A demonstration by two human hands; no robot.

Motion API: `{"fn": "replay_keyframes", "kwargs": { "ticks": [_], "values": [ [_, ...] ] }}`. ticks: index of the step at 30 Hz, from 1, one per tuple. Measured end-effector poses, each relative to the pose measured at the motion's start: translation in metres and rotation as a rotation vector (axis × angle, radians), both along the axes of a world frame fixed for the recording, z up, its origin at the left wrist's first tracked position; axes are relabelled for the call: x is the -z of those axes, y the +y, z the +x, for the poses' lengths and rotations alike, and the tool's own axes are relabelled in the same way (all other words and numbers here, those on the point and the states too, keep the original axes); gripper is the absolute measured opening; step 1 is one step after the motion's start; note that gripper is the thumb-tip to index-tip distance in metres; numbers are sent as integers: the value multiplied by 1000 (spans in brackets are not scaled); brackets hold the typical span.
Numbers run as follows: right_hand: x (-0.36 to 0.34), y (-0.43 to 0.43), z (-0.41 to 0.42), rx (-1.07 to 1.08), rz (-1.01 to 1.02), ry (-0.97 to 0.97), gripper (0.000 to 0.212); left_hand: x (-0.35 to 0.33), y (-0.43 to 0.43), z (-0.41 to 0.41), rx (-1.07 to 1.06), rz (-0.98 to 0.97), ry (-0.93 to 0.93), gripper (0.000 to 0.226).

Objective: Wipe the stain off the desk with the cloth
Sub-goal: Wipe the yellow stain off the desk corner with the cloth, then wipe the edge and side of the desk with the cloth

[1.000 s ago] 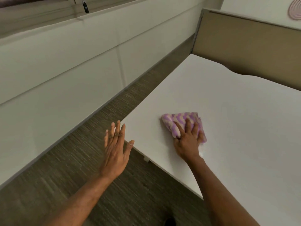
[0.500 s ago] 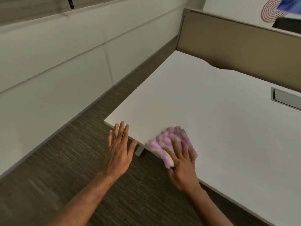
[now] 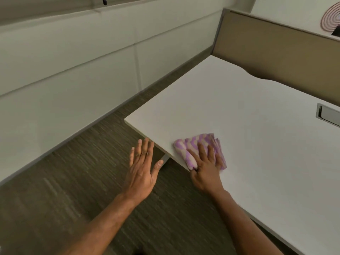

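Right hand (image 3: 204, 172) presses palm-down, fingers spread; left hand (image 3: 141, 170) hovers flat (thumb seemingly splayed).

Purple-and-cream wavy cloth (image 3: 195, 144), white desk (image 3: 239, 115)

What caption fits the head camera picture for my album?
Right hand presses a purple cloth at the edge of the desk; left hand hovers open.

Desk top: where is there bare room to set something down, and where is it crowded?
Bare: the wide stretch of desk between the cloth and the tan divider panel, and the surface from the cloth rightward to the recessed cable slot. Crowded: the near edge, where the right hand presses the cloth and the left hand hovers just off it.
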State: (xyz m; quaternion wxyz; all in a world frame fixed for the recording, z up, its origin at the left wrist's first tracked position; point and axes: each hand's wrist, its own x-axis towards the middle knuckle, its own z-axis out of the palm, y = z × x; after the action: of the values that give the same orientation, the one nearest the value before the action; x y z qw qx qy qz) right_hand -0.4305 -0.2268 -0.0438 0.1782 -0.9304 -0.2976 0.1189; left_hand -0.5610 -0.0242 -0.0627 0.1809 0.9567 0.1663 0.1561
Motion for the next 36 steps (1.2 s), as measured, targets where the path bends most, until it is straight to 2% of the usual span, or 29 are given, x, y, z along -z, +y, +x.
{"fn": "replay_keyframes", "kwargs": {
  "ticks": [3, 8, 12, 15, 17, 21, 25, 29, 36],
  "values": [
    [1, -21, -15, -87, 52, -15, 63, 0, -13, -7, -28, 3, -3, 72],
    [-7, -56, -36, -85, 229, 22, 60, 6, -33, -22, -56, 41, -20, 69],
    [-18, -69, -46, 26, 477, 88, 49, 13, -49, -35, -96, 54, -35, 68],
    [-23, -68, -49, 214, 705, 207, 41, 22, -64, -49, -123, 52, -26, 68],
    [-22, -64, -48, 328, 755, 272, 43, 30, -72, -57, -143, 39, -21, 68],
    [-14, -56, -48, 364, 740, 223, 47, 41, -81, -67, -174, -4, -13, 70],
    [-3, -49, -52, 236, 721, 41, 43, 51, -81, -73, -196, -48, -39, 70],
    [17, -53, -54, 103, 559, -99, 56, 63, -76, -79, -195, -68, -66, 69],
    [44, -78, -54, -213, 285, -369, 58, 91, -79, -77, -187, -92, -142, 68]
  ]
}}
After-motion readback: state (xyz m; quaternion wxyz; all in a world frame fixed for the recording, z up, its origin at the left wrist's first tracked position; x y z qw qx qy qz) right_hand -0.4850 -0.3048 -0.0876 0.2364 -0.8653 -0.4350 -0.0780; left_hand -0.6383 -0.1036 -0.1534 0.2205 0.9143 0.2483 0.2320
